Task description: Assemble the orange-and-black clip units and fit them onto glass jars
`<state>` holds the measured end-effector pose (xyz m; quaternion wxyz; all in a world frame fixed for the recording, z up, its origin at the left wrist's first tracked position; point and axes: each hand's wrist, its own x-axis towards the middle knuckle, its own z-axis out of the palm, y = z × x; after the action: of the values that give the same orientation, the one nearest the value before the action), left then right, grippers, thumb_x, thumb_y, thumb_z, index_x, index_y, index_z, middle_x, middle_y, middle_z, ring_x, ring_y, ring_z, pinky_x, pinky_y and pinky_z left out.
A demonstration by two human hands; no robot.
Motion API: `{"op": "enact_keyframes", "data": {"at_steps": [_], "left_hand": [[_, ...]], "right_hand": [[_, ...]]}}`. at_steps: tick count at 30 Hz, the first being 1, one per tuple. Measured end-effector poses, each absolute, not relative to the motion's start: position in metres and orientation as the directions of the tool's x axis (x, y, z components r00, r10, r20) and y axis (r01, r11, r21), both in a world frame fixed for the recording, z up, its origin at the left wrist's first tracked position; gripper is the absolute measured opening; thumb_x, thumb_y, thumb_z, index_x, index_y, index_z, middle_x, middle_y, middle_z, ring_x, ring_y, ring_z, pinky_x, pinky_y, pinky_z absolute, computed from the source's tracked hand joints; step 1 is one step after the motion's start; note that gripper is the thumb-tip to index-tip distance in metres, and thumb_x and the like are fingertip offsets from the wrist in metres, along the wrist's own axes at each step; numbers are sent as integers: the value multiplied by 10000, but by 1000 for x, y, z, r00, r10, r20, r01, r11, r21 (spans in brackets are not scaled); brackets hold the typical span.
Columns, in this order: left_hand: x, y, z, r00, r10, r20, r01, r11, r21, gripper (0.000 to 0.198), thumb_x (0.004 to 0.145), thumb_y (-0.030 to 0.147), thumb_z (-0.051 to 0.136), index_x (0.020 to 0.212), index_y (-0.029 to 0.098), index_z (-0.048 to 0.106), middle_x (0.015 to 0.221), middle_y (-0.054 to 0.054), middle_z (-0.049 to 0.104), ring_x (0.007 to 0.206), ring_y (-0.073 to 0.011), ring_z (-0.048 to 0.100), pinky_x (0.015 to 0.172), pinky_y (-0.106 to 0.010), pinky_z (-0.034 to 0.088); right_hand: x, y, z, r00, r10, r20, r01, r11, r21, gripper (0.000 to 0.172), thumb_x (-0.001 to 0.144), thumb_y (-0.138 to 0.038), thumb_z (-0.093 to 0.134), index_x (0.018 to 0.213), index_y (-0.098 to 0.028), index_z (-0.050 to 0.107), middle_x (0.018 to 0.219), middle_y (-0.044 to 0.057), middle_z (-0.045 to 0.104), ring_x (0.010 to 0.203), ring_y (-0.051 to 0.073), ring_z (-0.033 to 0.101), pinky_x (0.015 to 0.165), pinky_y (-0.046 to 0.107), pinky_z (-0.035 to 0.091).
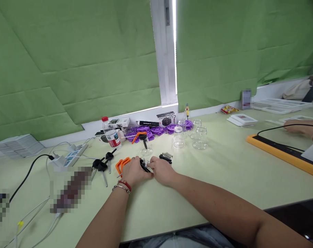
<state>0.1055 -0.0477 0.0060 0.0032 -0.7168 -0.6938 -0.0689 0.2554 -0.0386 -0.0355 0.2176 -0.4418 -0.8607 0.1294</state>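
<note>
Left hand point(134, 172), right hand point(163, 171) meet at black part point(145, 166)

My feed shows the part between them, the left gripping it; I cannot tell whether the right pinches or only touches. Orange pieces point(122, 165) crowd the left hand; springs point(167, 155) lie just beyond the right. Farther across the worktop point(192, 206), a glass cup point(149, 150) stands before purple pieces point(157, 131).
</note>
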Motion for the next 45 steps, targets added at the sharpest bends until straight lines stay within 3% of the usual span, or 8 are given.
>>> {"op": "enact_keyframes", "data": {"at_steps": [10, 15, 19, 24, 30, 38, 45], "left_hand": [[108, -50, 10, 13, 996, 88, 995, -21, 96, 601, 455, 666, 642, 833, 212, 532, 963, -104, 656, 843, -292, 639, 595, -318, 408], [107, -50, 9, 3, 997, 83, 995, -11, 102, 707, 424, 716, 630, 903, 207, 525, 975, -97, 646, 862, -282, 623, 632, -321, 408], [104, -52, 6, -3, 993, 121, 996, -8, 88, 767, 422, 734, 613, 956, 194, 507, 1004, -116, 616, 896, -289, 599, 673, -337, 403], [105, -63, 7, 24, 983, 183, 994, -43, 104, 820, 421, 723, 614, 1024, 187, 467, 1075, -135, 559, 975, -310, 560, 716, -338, 400], [106, -73, 10, 32, 989, 142, 991, -49, 123, 845, 439, 685, 633, 1089, 179, 442, 1120, -139, 524, 994, -321, 539, 761, -358, 403], [103, -79, 6, 57, 996, 64, 989, -65, 136, 989, 424, 701, 635, 1230, 177, 407, 1165, -160, 505, 1035, -356, 513, 765, -383, 411], [100, -80, 6, 75, 996, 40, 989, -79, 123, 999, 404, 736, 614, 1234, 208, 437, 1148, -162, 511, 1010, -367, 519, 771, -406, 411]], "right_hand": [[256, -43, -26, -493, 850, 183, 748, 522, -410, 190, 719, -54, 531, 812, -177, 642, 924, 18, 542, 718, 103, 524, 538, 240, 243], [277, -44, -7, -338, 926, 169, 797, 378, -471, 246, 809, -90, 472, 899, -186, 680, 968, 53, 590, 794, 131, 556, 603, 225, 312], [302, -39, 9, -302, 952, 47, 821, 285, -494, 239, 796, -108, 478, 849, -194, 695, 870, 37, 649, 723, 133, 562, 559, 217, 319], [308, -43, 13, -465, 885, 9, 807, 428, -407, 187, 754, -108, 530, 740, -210, 685, 789, 21, 658, 707, 139, 571, 523, 215, 294], [290, -55, 4, -502, 864, 22, 839, 493, -231, 135, 743, -104, 541, 710, -187, 642, 731, 58, 641, 697, 178, 590, 496, 244, 251], [276, -52, -6, -535, 842, 66, 821, 537, -191, 155, 754, -90, 523, 808, -186, 632, 818, 60, 638, 766, 176, 597, 554, 236, 301], [260, -46, -9, -555, 830, 60, 816, 556, -156, 250, 717, -121, 554, 944, -200, 624, 887, 67, 633, 776, 185, 609, 579, 236, 337]]}}
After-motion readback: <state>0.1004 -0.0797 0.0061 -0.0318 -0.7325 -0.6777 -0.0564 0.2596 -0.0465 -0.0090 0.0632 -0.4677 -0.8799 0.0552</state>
